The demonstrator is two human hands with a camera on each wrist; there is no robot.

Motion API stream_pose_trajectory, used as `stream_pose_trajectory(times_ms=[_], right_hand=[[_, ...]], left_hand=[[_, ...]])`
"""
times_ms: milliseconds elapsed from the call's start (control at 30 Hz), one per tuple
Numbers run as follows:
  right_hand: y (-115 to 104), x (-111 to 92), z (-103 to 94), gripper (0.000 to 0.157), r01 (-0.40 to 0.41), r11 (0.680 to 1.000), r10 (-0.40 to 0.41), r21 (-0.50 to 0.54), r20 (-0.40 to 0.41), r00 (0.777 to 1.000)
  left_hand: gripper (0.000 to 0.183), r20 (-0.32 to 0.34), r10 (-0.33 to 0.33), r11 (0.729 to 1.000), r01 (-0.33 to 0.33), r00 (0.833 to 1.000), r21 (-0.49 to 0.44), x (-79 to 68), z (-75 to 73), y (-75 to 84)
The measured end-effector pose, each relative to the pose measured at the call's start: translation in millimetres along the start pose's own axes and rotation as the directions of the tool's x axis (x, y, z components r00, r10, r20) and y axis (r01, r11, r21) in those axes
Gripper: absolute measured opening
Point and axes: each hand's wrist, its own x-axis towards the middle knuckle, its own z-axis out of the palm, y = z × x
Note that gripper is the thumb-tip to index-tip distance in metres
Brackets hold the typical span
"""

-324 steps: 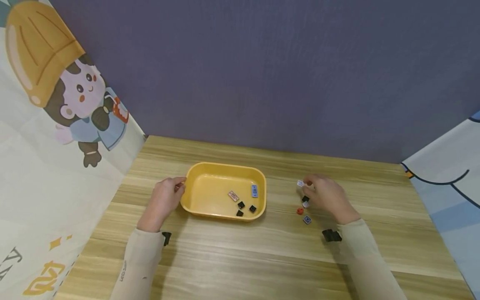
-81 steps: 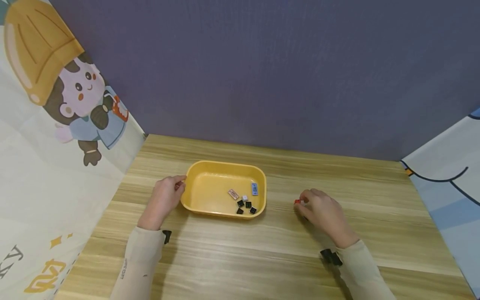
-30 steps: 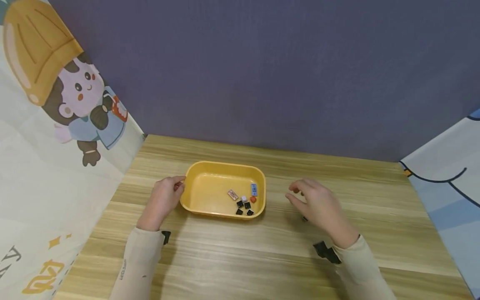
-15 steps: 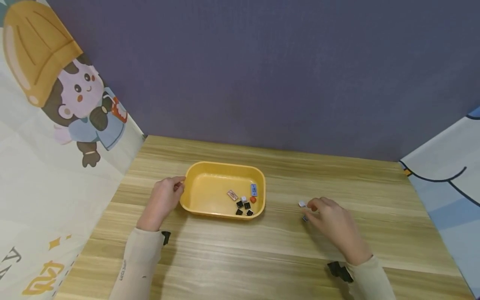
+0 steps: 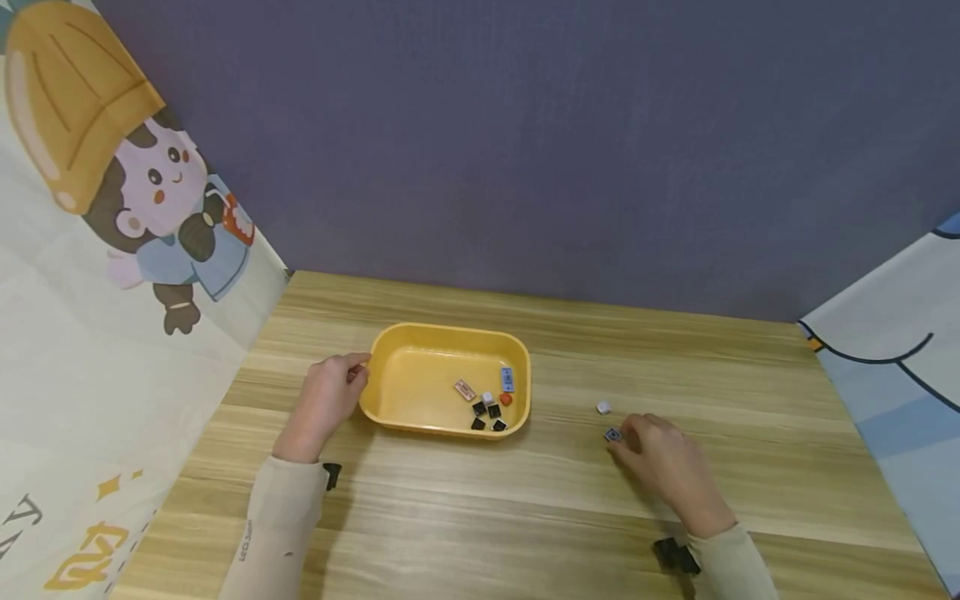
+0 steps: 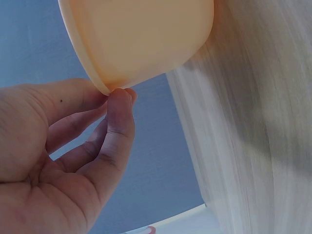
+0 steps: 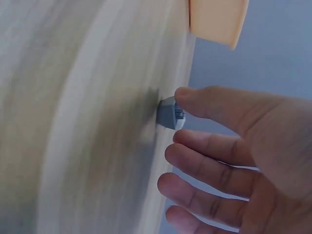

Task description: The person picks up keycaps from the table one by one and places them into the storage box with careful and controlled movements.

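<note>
At the left end of the yellow tray [image 5: 450, 335], my left hand [image 5: 324, 404] pinches the rim between thumb and fingers; the left wrist view shows the tray's end [image 6: 141, 39] in that pinch. My right hand [image 5: 667, 462] is beside a grey-blue keycap [image 5: 612, 434] lying upside down on the table. In the right wrist view, the thumb is at the grey keycap's [image 7: 166, 113] edge, with the other fingers loosely bent and apart from it. A white keycap [image 5: 603, 407] lies just beyond. Inside the tray are several black keycaps [image 5: 479, 408], a white one, a red one [image 5: 506, 399] and longer pink and blue ones.
The wooden table [image 5: 480, 517] meets a dark blue-grey panel [image 5: 525, 167] at the back. Printed cloth [image 5: 90, 350] hangs on the left, and another printed cloth [image 5: 900, 358] is on the right. The tray stands left of centre.
Red, white and black keycaps from the right-hand group are now in the tray. Over the last half second my right hand moved nearer, to the grey keycap. My left hand stays at the rim.
</note>
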Motion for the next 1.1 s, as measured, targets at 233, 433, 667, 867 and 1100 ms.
stream_pose_trajectory(times_ms=[233,433,667,867,1100], right_hand=[[2,-2,5.9,0.022,0.019,1.000,-0.019,-0.003,-0.024,1.000],[1,-3,5.8,0.022,0.016,1.000,-0.016,0.005,-0.014,1.000],[0,-3,5.4,0.019,0.005,1.000,-0.005,0.010,-0.006,1.000],[-1,-2,4.7,0.019,0.007,1.000,-0.007,0.003,-0.008,1.000],[-10,9,-2.1,0.018,0.046,0.999,-0.045,0.005,-0.047,0.998]], left_hand=[[0.029,-0.004,0.003,1.000,-0.003,1.000,0.004,-0.2,-0.1,0.7],[0.029,-0.005,0.002,1.000,-0.002,1.000,0.004,-1.1,-0.5,0.9],[0.029,-0.004,-0.006,1.000,0.006,1.000,0.001,-0.9,-0.2,0.1],[0.030,-0.002,-0.013,1.000,0.013,1.000,-0.004,-0.9,-0.1,-0.3],[0.029,-0.009,0.004,1.000,-0.004,1.000,0.007,-0.8,0.3,-0.2]])
